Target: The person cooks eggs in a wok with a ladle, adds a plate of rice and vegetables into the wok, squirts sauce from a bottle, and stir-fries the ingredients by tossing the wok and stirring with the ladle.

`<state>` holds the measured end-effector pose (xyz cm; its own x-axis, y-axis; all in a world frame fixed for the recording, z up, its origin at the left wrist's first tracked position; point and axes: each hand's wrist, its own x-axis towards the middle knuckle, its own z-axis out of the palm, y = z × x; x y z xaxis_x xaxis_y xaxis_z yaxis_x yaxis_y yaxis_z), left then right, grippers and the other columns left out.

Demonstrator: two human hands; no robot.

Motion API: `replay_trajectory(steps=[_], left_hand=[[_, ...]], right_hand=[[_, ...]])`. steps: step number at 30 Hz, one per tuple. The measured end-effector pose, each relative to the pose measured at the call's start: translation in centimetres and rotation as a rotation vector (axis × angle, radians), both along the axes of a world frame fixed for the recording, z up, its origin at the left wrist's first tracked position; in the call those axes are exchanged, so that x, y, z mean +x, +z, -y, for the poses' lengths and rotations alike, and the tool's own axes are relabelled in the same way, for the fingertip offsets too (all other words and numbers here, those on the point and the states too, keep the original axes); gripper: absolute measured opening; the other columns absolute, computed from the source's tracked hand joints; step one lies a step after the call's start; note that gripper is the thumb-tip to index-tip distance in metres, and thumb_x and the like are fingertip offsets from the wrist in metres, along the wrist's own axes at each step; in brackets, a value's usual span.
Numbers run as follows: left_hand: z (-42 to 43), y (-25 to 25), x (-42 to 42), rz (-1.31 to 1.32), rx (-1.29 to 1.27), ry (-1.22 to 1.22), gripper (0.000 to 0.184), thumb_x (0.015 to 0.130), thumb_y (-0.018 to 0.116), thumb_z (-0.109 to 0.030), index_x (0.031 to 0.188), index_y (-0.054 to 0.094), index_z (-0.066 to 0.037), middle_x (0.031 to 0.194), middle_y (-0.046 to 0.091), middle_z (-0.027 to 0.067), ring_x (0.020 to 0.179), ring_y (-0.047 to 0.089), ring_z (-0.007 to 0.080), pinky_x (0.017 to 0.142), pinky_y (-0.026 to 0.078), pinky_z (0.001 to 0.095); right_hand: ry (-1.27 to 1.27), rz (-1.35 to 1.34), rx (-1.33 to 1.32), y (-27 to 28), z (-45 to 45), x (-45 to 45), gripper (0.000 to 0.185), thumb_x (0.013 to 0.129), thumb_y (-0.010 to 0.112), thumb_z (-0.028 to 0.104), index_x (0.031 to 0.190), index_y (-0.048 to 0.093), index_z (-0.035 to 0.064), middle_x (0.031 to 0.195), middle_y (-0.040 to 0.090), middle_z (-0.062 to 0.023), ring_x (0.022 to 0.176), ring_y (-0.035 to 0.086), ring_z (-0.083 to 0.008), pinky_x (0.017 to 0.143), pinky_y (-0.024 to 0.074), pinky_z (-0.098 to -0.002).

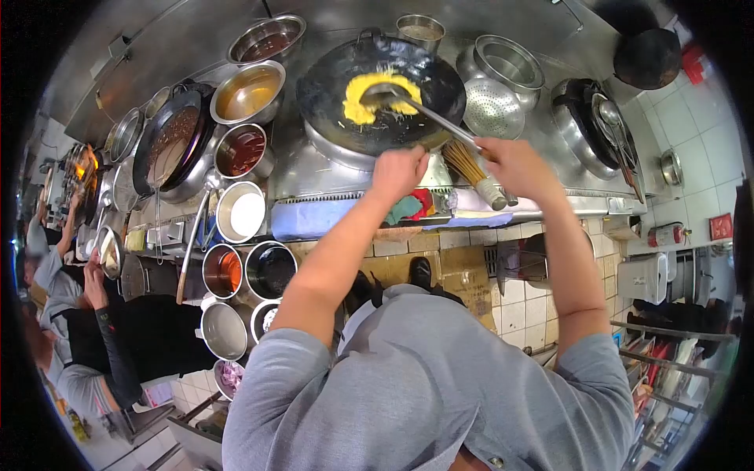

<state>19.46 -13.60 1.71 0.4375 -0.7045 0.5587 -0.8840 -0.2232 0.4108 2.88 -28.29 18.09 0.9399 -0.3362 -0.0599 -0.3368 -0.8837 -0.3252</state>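
Note:
A large black wok (322, 102) sits on the steel range, with yellow egg (357, 110) spread over its middle. My right hand (518, 166) is closed around the long handle of a wok ladle (440, 122). The ladle's round head rests on the egg. At the wok's near rim my left hand (399, 171) is closed, gripping the wok's edge; the exact hold is hidden by the fingers. A bamboo wok brush (465, 165) lies just below my right hand. Green and red cloths (420, 206) lie on the range's front edge beneath my left hand.
Bowls and pots of liquids, including an amber bowl (250, 93) and a red sauce pot (240, 151), crowd the left. A perforated strainer (493, 110) and another wok (585, 125) stand right. Further left, a co-worker (118, 337) stands near flames (85, 163).

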Motion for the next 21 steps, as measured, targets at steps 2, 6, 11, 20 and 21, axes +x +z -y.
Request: replay_trajectory(steps=[2, 6, 11, 20, 21], left_hand=[[-1.2, -3.9, -1.6, -0.024, 0.018, -0.021, 0.020, 0.088, 0.062, -0.025, 0.075, 0.061, -0.010, 0.059, 0.060, 0.0136, 0.056, 0.062, 0.0350, 0.050, 0.048, 0.0465], [-5.6, -5.6, -5.5, -0.217, 0.158, -0.181, 0.023, 0.088, 0.063, -0.027, 0.074, 0.060, -0.010, 0.056, 0.059, 0.0146, 0.054, 0.061, 0.0371, 0.050, 0.049, 0.0473], [-3.2, 0.2, -2.2, -0.110, 0.047, -0.099, 0.025, 0.086, 0.065, -0.032, 0.075, 0.064, -0.010, 0.061, 0.063, 0.0140, 0.058, 0.063, 0.0355, 0.054, 0.050, 0.0459], [-4.1, 10.8, -2.1, 0.009, -0.073, -0.116, 0.031, 0.086, 0.065, -0.033, 0.066, 0.064, -0.009, 0.060, 0.062, 0.0108, 0.056, 0.062, 0.0317, 0.052, 0.051, 0.0416], [-3.5, 10.5, -1.6, 0.011, -0.074, -0.120, 0.031, 0.086, 0.065, -0.033, 0.066, 0.064, -0.009, 0.060, 0.062, 0.0108, 0.056, 0.062, 0.0317, 0.052, 0.051, 0.0416]], right_hand=[[-0.061, 0.074, -0.007, -1.0, -1.5, 0.8, 0.042, 0.084, 0.059, 0.010, 0.126, 0.058, 0.0085, 0.097, 0.068, -0.0183, 0.090, 0.064, -0.0393, 0.079, 0.0502, -0.0458], [-0.094, 0.229, 0.052, -0.7, -2.8, -1.8, 0.043, 0.086, 0.057, 0.007, 0.128, 0.055, 0.0102, 0.096, 0.067, -0.0208, 0.089, 0.064, -0.0405, 0.078, 0.0491, -0.0475], [-0.073, 0.116, 0.168, 4.0, -1.9, -6.1, 0.046, 0.084, 0.059, 0.005, 0.129, 0.055, 0.0107, 0.097, 0.068, -0.0192, 0.090, 0.064, -0.0398, 0.080, 0.0495, -0.0445], [0.063, -0.267, 0.054, 15.1, -1.1, -10.2, 0.045, 0.080, 0.063, 0.004, 0.125, 0.060, 0.0066, 0.094, 0.069, -0.0181, 0.087, 0.065, -0.0353, 0.077, 0.0503, -0.0388], [0.090, -0.223, 0.027, 14.5, -0.8, -9.7, 0.043, 0.080, 0.063, 0.003, 0.123, 0.061, 0.0058, 0.092, 0.069, -0.0181, 0.084, 0.066, -0.0334, 0.076, 0.0503, -0.0374]])
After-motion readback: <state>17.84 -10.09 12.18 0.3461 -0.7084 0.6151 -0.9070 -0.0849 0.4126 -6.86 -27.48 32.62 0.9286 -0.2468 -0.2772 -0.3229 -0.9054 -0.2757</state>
